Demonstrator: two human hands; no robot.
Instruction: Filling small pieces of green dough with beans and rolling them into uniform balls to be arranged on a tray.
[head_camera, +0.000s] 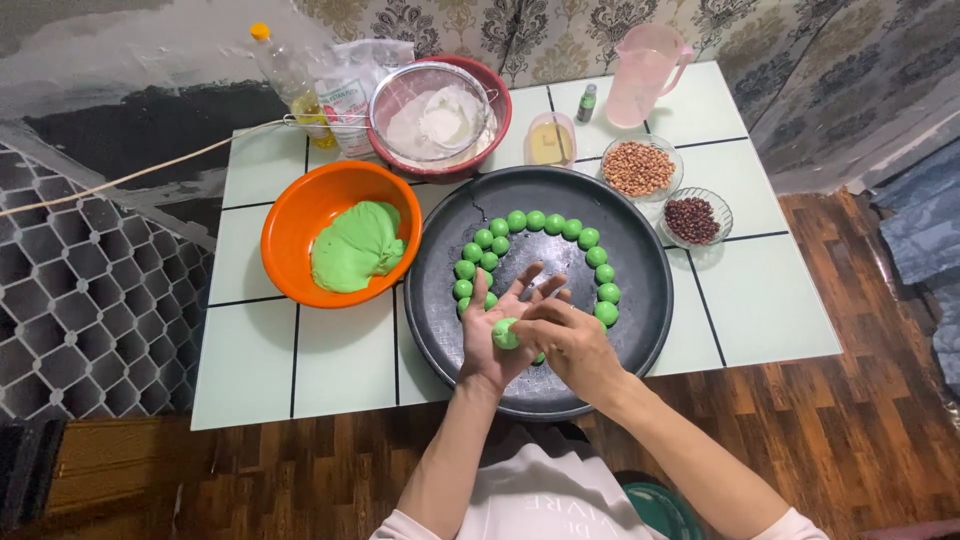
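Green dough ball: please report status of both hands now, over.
Left hand open, palm up, green dough ball on it. Right hand pressing the ball from the side. Both above the black round tray; ring of finished balls close by, nothing blocking.

Over the near part of the black round tray (640, 300), the right hand (570, 340) covers one side of the green dough ball (505, 334) and most of another ball just behind it. The bag (350, 85) beyond the tray sits half hidden behind the sieve (430, 110), and the small dark bottle (586, 102) is too small to tell apart.
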